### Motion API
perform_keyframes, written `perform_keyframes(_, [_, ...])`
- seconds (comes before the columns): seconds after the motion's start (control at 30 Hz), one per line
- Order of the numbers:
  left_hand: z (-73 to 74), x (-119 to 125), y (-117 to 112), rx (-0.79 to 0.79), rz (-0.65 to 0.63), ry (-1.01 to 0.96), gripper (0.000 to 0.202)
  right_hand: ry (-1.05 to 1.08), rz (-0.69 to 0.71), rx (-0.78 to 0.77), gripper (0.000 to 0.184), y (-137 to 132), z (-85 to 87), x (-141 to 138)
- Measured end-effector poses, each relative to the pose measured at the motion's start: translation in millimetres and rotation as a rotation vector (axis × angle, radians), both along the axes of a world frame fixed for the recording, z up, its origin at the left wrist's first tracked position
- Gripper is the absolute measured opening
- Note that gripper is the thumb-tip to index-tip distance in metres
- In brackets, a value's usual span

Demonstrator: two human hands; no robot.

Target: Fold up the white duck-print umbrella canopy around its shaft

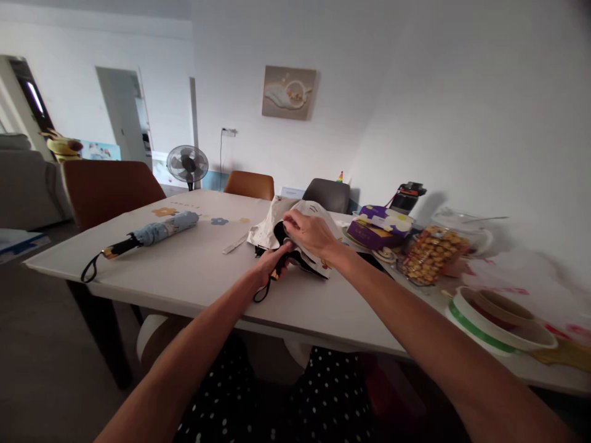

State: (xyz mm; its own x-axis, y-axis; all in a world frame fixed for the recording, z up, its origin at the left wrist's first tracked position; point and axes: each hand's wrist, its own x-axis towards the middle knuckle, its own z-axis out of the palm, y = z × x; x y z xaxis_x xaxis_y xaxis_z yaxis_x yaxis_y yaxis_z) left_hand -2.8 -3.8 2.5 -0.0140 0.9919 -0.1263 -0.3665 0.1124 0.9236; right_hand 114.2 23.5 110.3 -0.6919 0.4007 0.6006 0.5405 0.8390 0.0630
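Observation:
A cream-coloured umbrella [318, 215] with a black underside lies loosely bunched in front of me on the table. My left hand [273, 263] is wrapped round its black handle, and a black wrist loop hangs below over the table edge. My right hand [307, 232] is closed on a fold of the cloth just above the left hand; the fingertips pinch near the black lining. To the left rests a second umbrella [166, 231], light blue, rolled up, with a black handle and loop. It lies apart from both hands.
On the right stand a purple box [376, 231], a clear jar of round brown snacks [434, 253], a dark bottle [406, 198] and white bowls [484, 320] with a green band. Chairs [249, 184] line the far side of the white table [184, 277]. A fan [188, 165] stands behind.

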Motion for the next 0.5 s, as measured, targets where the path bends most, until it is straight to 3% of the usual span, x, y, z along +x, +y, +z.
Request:
perform_keyframes(0.1, [-3.6,1,1,0.005,0.036,0.072,0.031,0.080,-0.116,0.056,0.018,4,15.1,1])
perform_keyframes(0.23, [-6.1,0,1,0.030,0.043,0.130,0.021,0.395,-0.273,0.062,0.020,18,55.0,8])
perform_keyframes(0.33, [-5.8,0,1,0.070,0.050,0.138,0.020,0.585,-0.259,0.066,0.028,15,68.1,11])
perform_keyframes(0.4, [-4.8,1,0,0.069,0.070,0.121,0.019,0.497,-0.147,0.039,0.027,4,59.5,11])
perform_keyframes(0.5, [-2.7,3,-1,0.057,0.110,0.081,0.017,-0.020,0.122,-0.113,0.011,-14,33.8,12])
